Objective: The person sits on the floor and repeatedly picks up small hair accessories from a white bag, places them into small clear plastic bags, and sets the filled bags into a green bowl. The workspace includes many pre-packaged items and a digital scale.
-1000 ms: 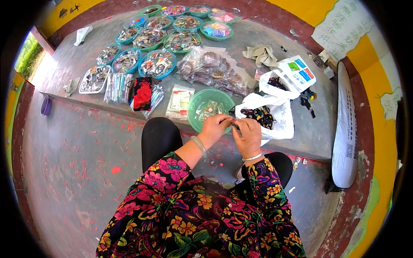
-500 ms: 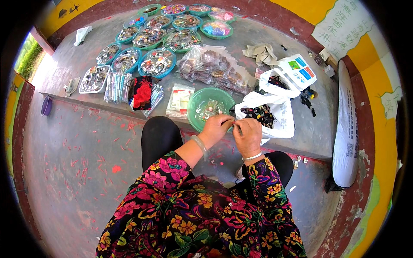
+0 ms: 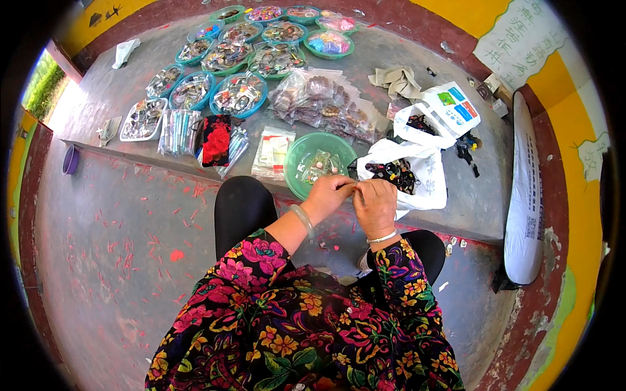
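My left hand (image 3: 329, 197) and my right hand (image 3: 376, 205) meet fingertip to fingertip, both closed in a pinch. Whatever lies between the fingers is too small and hidden to name; a thin dark loop shows just above them. Beyond my left hand stands a green plastic basin (image 3: 301, 148) with a few small clear packets (image 3: 319, 166) in it. Past my right hand sits an open white plastic bag (image 3: 427, 189) holding a heap of dark bands (image 3: 396, 174) with small coloured bits.
Several basins of packaged trinkets (image 3: 238, 96) cover the raised ledge's far left. Clear bags of brown beads (image 3: 326, 104) lie mid-ledge. A second white bag (image 3: 450, 114) and a grey cloth (image 3: 396, 81) lie right. Flat packets (image 3: 272, 153) lie left of the basin. A purple bowl (image 3: 70, 160) is far left.
The fingertips have shifted slightly against each other, with the right fingers curled a little more over the pinch. Everything around the hands stays in place.
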Demonstrator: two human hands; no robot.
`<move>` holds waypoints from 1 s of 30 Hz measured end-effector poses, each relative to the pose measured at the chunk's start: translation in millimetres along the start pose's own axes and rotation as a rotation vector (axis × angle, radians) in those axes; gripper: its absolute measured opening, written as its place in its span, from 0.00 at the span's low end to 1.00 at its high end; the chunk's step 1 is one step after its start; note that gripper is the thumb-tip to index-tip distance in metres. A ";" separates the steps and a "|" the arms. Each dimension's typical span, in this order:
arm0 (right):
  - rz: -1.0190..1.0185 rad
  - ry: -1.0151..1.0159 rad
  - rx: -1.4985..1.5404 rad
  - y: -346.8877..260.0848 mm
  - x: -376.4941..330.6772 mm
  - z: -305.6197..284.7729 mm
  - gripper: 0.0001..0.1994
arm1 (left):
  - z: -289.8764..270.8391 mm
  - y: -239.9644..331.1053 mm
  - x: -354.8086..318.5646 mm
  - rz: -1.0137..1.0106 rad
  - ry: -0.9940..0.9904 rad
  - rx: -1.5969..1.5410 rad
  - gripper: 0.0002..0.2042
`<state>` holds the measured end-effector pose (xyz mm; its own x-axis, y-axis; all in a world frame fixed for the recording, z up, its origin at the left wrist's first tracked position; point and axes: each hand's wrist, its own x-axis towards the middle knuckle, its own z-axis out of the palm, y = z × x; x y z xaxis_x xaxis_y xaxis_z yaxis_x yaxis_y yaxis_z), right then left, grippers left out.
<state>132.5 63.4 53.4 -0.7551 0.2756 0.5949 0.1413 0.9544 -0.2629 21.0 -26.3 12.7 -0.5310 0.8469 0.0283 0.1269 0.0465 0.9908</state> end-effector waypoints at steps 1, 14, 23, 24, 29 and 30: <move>-0.010 0.007 -0.003 0.5 -0.3 0.4 0.07 | -0.4 0.1 -0.6 0.008 -0.008 0.015 0.09; 0.212 0.114 0.499 -2.6 -4.2 -18.6 0.05 | -18.9 -22.7 11.0 -0.258 0.230 -0.884 0.07; 0.006 -0.807 0.184 9.5 -66.7 4.2 0.10 | -19.2 -14.4 7.3 -0.250 0.220 -0.902 0.07; 0.041 -0.768 0.137 13.7 -65.2 5.9 0.09 | -19.0 -13.6 7.5 -0.242 0.210 -0.899 0.07; 0.167 -0.743 0.101 8.9 -53.3 -0.7 0.12 | -18.6 -13.9 7.2 -0.237 0.192 -0.902 0.07; 0.089 -0.658 0.093 8.8 -60.2 2.0 0.13 | -18.8 -15.1 7.8 -0.235 0.186 -0.904 0.07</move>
<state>177.9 55.0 13.7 -0.9803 0.1969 -0.0118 0.1871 0.9093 -0.3717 -0.8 -30.3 0.5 -0.5950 0.7666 -0.2414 -0.6549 -0.2885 0.6985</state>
